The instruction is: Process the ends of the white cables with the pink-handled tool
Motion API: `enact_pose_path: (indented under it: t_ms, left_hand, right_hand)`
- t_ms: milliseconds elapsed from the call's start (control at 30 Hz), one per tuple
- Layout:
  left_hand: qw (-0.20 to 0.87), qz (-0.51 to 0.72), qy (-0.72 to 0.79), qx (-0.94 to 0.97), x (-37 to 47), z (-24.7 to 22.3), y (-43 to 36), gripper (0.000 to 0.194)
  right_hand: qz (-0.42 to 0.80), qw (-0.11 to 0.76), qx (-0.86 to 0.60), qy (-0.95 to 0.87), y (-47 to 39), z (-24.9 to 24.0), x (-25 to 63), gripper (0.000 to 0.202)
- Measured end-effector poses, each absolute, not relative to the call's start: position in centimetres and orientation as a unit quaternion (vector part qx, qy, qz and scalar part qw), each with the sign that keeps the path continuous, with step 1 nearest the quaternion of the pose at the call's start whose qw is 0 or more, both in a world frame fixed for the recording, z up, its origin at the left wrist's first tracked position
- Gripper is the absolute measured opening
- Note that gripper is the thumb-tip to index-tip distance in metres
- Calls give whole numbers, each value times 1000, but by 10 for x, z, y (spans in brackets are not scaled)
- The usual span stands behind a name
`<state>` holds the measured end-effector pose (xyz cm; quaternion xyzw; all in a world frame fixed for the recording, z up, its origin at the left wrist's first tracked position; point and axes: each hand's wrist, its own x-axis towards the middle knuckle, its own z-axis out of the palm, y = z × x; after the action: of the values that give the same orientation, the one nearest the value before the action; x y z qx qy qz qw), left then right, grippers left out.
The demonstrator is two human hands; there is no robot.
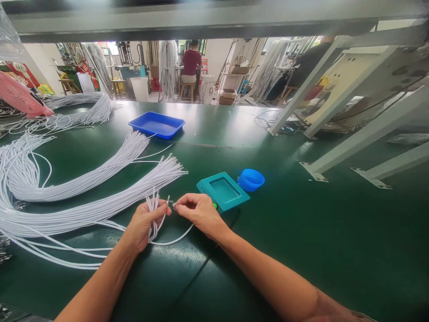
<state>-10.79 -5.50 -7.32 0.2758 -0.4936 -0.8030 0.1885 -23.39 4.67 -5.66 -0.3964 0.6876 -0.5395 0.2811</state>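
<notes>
My left hand is closed around several white cables, their cut ends sticking up past the thumb. Just to its right, my right hand pinches a tiny piece at its fingertips, beside the end of one cable; the piece is too small to name. One cable loops below from my left hand toward my right wrist. Behind my right hand lies a teal tray-like device with a square recess, and a green spot shows at its near edge. Two thick bundles of white cable curve in from the left.
A blue tray stands farther back, and a small blue bowl beside the teal device. White metal legs are fixed to the green table at right. A pink object is at far left. A person sits beyond the table.
</notes>
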Motion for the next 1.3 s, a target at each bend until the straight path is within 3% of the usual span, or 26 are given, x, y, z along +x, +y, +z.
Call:
enact_pose_path:
  t_ms: [100, 233, 300, 467, 533, 700, 833, 1300]
  left_hand:
    - [189, -807, -488, 274, -108, -73, -55, 16]
    - [174, -802, -507, 262, -108, -72, -53, 15]
    - [171, -803, -507, 264, -109, -72, -52, 15]
    - [166, -828, -462, 271, -112, -74, -49, 28]
    - [158, -837, -449, 271, -113, -75, -49, 39]
    - [149, -830, -468, 266, -115, -79, -50, 37]
    - [153, -830, -474, 253, -116, -81, -51, 33]
    - [109, -826, -472, 286, -121, -89, -52, 23]
  right_hand:
    - [-499, 237, -424, 718, 48, -54, -238, 13]
    - [-516, 280, -458, 667, 47, -55, -239, 20]
    - [-506, 259, -493, 659, 47, -59, -236, 18]
    - [-330, -52, -638, 693, 53, -63, -237, 23]
    - [-256, -110, -657, 700, 56, -62, -244, 19]
    - [-115, -128, -682, 711, 61, -61, -262, 18]
    - [-71, -148, -695, 700, 61, -62, -263, 25]
    - [-69, -230, -670, 703, 45, -73, -259, 18]
